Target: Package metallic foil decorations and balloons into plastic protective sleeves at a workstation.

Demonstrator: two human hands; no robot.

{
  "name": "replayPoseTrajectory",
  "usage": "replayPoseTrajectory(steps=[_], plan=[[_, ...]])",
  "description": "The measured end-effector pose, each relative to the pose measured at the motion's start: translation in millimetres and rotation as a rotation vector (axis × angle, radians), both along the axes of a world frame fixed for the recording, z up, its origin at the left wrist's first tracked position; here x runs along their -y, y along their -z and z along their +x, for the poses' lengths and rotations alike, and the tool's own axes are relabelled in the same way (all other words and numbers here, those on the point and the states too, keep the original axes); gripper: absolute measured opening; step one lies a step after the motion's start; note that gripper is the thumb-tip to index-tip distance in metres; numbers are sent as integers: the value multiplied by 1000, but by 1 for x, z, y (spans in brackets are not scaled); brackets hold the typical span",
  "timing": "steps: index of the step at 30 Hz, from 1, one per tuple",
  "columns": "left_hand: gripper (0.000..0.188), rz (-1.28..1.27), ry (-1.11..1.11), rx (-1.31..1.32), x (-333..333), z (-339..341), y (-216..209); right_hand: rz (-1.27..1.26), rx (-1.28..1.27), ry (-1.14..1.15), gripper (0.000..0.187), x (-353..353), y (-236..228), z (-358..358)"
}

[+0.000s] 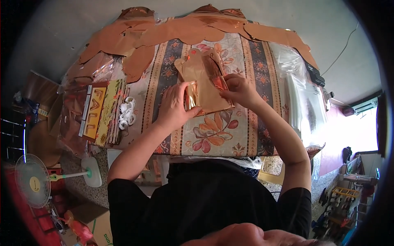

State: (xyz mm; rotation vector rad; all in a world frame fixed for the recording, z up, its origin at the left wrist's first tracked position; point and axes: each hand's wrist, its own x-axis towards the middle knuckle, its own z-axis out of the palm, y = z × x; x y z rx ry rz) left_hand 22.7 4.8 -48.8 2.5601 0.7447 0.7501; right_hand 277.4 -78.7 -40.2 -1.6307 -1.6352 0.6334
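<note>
A folded copper-coloured foil sheet [201, 76], like a flat uninflated foil balloon, lies on the patterned tablecloth in front of me. It has a dull tan face, shiny folds and rounded lobes at its far end. My left hand [174, 101] grips its near left side, the thumb lying along the front edge by a shiny gold fold. On the right edge, the bent fingers of my right hand [241, 91] pinch a folded shiny flap. Part of the sheet is hidden beneath both hands.
More flat copper foil shapes [180, 30] stretch across the table's far side. Left stand printed card packs [104, 112] beside white ribbon coils [127, 112]. Clear plastic sleeves [301, 98] are stacked at the right, near a black object [315, 76]. A fan [33, 180] stands lower left.
</note>
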Motion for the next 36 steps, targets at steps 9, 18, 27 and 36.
replayPoseTrajectory(steps=[9, 18, 27, 36], plan=[[75, 108, 26, -38, -1, -1, -2, -62, 135, 98, 46, -1, -5, -8], [65, 121, 38, -96, -1, -3, 0, 372, 627, -32, 44, 20, -17, -17], [79, 70, 16, -96, 0, -1, -2, 140, 786, -278, 64, 31, 1, -44], [72, -28, -11, 40, -7, -2, 4, 83, 802, -272, 75, 32, 1, -46]])
